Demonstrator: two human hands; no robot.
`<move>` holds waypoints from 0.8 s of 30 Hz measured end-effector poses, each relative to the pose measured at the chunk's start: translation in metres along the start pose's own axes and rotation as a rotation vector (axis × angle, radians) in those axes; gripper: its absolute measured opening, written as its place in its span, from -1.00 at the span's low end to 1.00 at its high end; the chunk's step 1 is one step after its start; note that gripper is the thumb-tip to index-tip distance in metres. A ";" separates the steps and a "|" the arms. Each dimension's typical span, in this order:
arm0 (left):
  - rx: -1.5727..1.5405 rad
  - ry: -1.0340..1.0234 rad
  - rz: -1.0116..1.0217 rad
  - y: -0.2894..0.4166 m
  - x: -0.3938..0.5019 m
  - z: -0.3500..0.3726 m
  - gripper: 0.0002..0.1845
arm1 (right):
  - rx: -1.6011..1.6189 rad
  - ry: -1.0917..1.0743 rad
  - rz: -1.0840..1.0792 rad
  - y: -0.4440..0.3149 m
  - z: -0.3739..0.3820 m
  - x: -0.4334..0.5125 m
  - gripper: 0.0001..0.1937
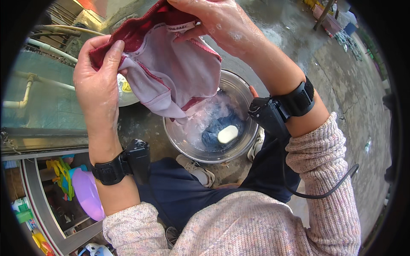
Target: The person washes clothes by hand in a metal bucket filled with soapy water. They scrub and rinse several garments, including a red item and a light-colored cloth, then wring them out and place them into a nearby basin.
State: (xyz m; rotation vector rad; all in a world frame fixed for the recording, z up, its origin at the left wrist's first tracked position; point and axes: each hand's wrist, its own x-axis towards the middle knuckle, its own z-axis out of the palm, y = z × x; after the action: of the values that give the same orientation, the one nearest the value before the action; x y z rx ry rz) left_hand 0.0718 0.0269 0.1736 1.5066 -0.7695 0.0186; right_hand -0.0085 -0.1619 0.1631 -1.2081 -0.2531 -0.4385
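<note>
A wet garment, dark red outside with a pale pinkish lining, hangs spread between my two hands. My left hand pinches its red edge at the left between thumb and fingers. Up at the top, my right hand, dotted with suds, grips the red band near a sewn label that bears writing. Below the garment stands a round metal basin of cloudy, foamy water. A dark blue cloth lies in the water, with a white bar of soap on top. The garment's lower edge overlaps the basin in view.
At the left are pale pipes, a cabinet frame and a purple plastic basin beside colourful toys. Another pale basin stands behind my left hand. Wet concrete floor lies at the right, with a small bottle.
</note>
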 end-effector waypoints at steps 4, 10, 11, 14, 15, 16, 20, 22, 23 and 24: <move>-0.107 -0.141 0.134 0.004 0.000 0.023 -0.84 | -0.624 -0.053 -0.095 0.004 0.014 -0.006 -0.57; -0.030 -0.564 -0.306 -0.045 -0.035 0.027 -0.70 | -0.894 -0.110 0.401 0.112 -0.024 -0.048 -0.64; 0.060 -0.595 -0.380 -0.055 -0.042 0.023 -0.61 | -1.038 -0.167 0.454 0.134 -0.035 -0.057 -0.66; 0.057 -0.557 -0.440 -0.087 -0.064 0.016 -0.63 | -1.189 -0.244 0.530 0.190 -0.066 -0.086 -0.72; 0.028 -0.542 -0.475 -0.096 -0.070 0.015 -0.64 | -1.227 -0.259 0.652 0.205 -0.072 -0.097 -0.73; 0.051 -0.535 -0.503 -0.105 -0.073 0.013 -0.65 | -1.369 -0.321 0.679 0.220 -0.075 -0.106 -0.70; 0.165 -0.593 -0.561 -0.132 -0.075 0.007 -0.66 | -1.421 -0.485 0.813 0.261 -0.064 -0.132 -0.56; 0.231 -0.660 -0.543 -0.139 -0.070 0.003 -0.67 | -1.555 -0.627 0.807 0.277 -0.052 -0.138 -0.52; 0.139 -0.659 -0.600 -0.143 -0.067 0.000 -0.67 | -1.623 -0.676 0.767 0.285 -0.048 -0.140 -0.49; 0.042 -0.642 -0.652 -0.146 -0.064 -0.002 -0.68 | -1.657 -0.754 0.789 0.295 -0.043 -0.141 -0.47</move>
State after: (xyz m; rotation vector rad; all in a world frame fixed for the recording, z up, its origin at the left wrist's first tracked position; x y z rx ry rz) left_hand 0.0911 0.0411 0.0162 1.7604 -0.7353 -0.9790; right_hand -0.0016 -0.0915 -0.1587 -2.9037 0.0381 0.7482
